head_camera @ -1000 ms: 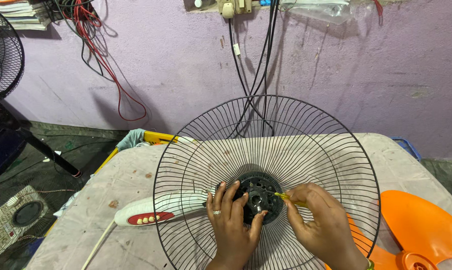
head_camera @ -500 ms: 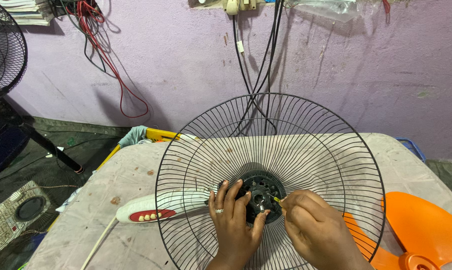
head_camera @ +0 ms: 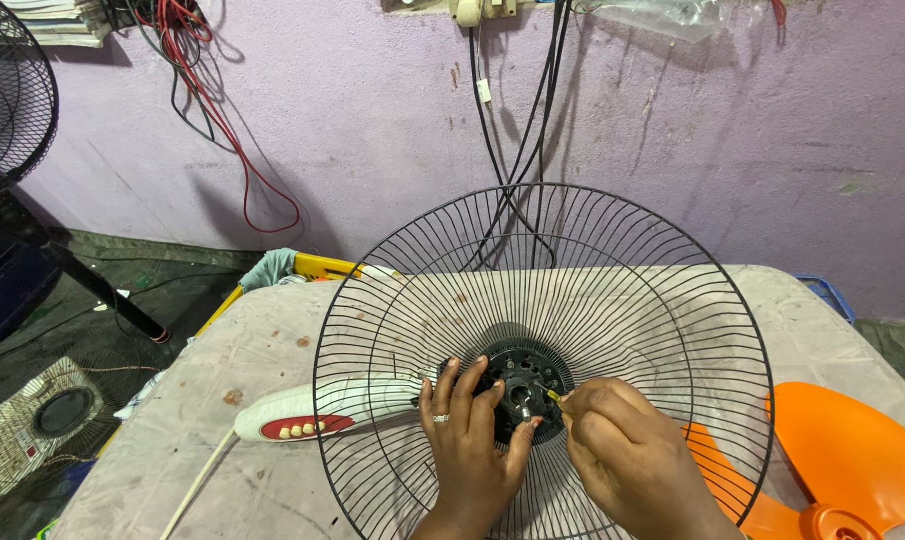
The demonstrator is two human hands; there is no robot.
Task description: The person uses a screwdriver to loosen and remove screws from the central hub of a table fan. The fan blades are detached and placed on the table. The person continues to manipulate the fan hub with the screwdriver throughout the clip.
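My left hand (head_camera: 470, 440) cups the black hub (head_camera: 518, 385) of the wire guard (head_camera: 543, 360), fingers curled round its edge. My right hand (head_camera: 628, 455) pinches a thin yellow-handled screwdriver (head_camera: 551, 394), tip at the hub. The guard is a round dish of thin black spokes, tilted up on the stained table (head_camera: 263, 345). Beside it lie a white fan neck (head_camera: 318, 412) and glossy orange blades (head_camera: 843, 460). Behind, cables (head_camera: 533, 120) hang down a rough purple wall.

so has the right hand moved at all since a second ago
Barely. The right hand stays at the lower right of the black hub in the wire fan guard, its yellow-tipped tool still at the hub; its fingers look slightly more curled.
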